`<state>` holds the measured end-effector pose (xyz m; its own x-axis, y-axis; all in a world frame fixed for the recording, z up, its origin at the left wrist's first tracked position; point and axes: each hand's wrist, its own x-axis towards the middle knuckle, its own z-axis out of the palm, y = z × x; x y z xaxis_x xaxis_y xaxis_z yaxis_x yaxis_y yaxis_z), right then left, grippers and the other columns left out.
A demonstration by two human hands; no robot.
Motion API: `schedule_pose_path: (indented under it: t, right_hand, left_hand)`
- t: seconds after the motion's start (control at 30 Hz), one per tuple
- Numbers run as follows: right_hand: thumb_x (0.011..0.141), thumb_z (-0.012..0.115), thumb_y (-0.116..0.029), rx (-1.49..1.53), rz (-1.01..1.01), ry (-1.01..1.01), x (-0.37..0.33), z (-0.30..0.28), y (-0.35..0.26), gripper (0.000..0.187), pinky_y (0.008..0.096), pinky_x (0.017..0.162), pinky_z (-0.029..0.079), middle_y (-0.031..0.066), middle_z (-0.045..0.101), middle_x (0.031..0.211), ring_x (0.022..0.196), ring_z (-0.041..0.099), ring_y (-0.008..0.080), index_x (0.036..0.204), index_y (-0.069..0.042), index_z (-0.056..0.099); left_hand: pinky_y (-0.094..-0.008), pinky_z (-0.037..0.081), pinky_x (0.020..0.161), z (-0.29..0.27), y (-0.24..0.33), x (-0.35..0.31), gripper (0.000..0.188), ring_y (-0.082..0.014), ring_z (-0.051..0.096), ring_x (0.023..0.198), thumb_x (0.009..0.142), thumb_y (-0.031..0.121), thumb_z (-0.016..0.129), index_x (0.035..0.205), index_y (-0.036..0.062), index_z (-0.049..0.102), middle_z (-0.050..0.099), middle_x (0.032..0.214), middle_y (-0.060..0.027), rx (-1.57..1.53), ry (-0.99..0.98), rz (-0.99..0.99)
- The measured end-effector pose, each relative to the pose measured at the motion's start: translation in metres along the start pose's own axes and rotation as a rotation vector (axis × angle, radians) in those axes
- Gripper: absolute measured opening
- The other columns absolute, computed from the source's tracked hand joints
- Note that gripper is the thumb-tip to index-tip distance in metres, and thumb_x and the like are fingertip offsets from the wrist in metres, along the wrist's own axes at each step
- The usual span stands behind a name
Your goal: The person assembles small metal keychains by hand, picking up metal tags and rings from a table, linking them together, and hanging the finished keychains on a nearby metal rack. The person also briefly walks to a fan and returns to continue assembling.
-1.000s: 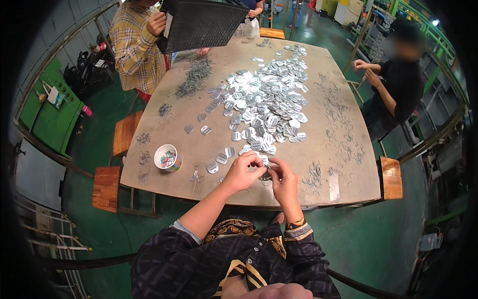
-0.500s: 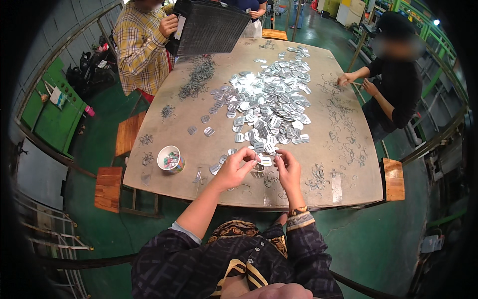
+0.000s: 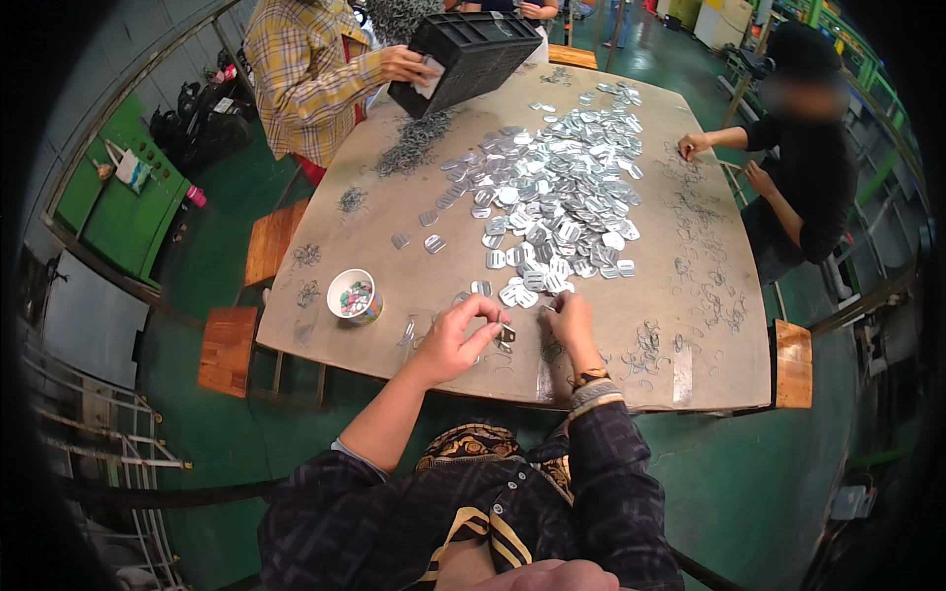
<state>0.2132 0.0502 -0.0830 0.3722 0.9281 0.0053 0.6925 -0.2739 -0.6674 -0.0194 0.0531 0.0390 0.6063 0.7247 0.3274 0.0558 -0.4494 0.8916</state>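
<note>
My left hand (image 3: 455, 342) is closed in a pinch above the near edge of the table. At its fingertips shows a small slotted metal buckle (image 3: 507, 333), tilted and partly dark. To the right, my right hand (image 3: 573, 322) has thumb and fingers pressed together at the near end of a big heap of flat silver slotted buckles (image 3: 581, 187). What sits in that pinch is too small to make out. Loose thin wire rings (image 3: 645, 345) lie to the right of my right hand.
A paper cup (image 3: 354, 295) with small coloured pieces stands left of my hands. At the far left, a person in a checked shirt tips a black crate (image 3: 468, 64) over a pile of wire rings (image 3: 419, 143). Another person in black (image 3: 803, 167) handles rings at the right edge.
My hands have moved apart, and the bright buckle between them no longer shows there. The crate has tilted and shifted right, with a mass of rings now visible behind it.
</note>
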Motion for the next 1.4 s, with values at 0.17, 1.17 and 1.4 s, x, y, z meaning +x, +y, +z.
schedule_pose_path:
  t: [0.17, 1.17, 1.4]
  right_hand:
    - [0.078, 0.071, 0.000, 0.822, 0.104, 0.023, -0.057, -0.045, -0.042, 0.017, 0.0254, 0.060, 0.049, 0.0060, 0.065, 0.072, 0.066, 0.061, 0.0115, 0.092, 0.003, 0.062]
    - [0.079, 0.067, 0.006, 0.606, -0.069, 0.390, -0.226, -0.086, -0.025, 0.010, 0.0236, 0.068, 0.049, 0.0081, 0.069, 0.082, 0.071, 0.060, 0.0104, 0.086, 0.002, 0.061]
    - [0.079, 0.067, 0.007, 0.658, 0.061, 0.364, -0.254, -0.073, -0.014, 0.011, 0.0242, 0.072, 0.050, 0.0079, 0.068, 0.085, 0.076, 0.062, 0.0107, 0.087, 0.003, 0.061]
  left_hand:
    - [-0.0301, 0.046, 0.084, 0.021, -0.002, -0.019, 0.006, -0.0157, 0.060, 0.091, 0.086, 0.001, 0.057, 0.092, 0.0000, 0.056, 0.063, 0.093, -0.0080, -0.027, -0.042, -0.073]
    - [-0.0394, 0.047, 0.088, 0.010, -0.101, -0.058, 0.024, -0.0302, 0.058, 0.100, 0.072, 0.009, 0.072, 0.095, 0.0034, 0.068, 0.064, 0.101, -0.0103, 0.716, -0.171, 0.045]
    - [-0.0383, 0.049, 0.081, 0.051, -0.079, -0.034, 0.013, -0.0283, 0.060, 0.090, 0.073, 0.008, 0.069, 0.085, 0.0043, 0.069, 0.065, 0.090, -0.0086, 0.719, -0.211, 0.027]
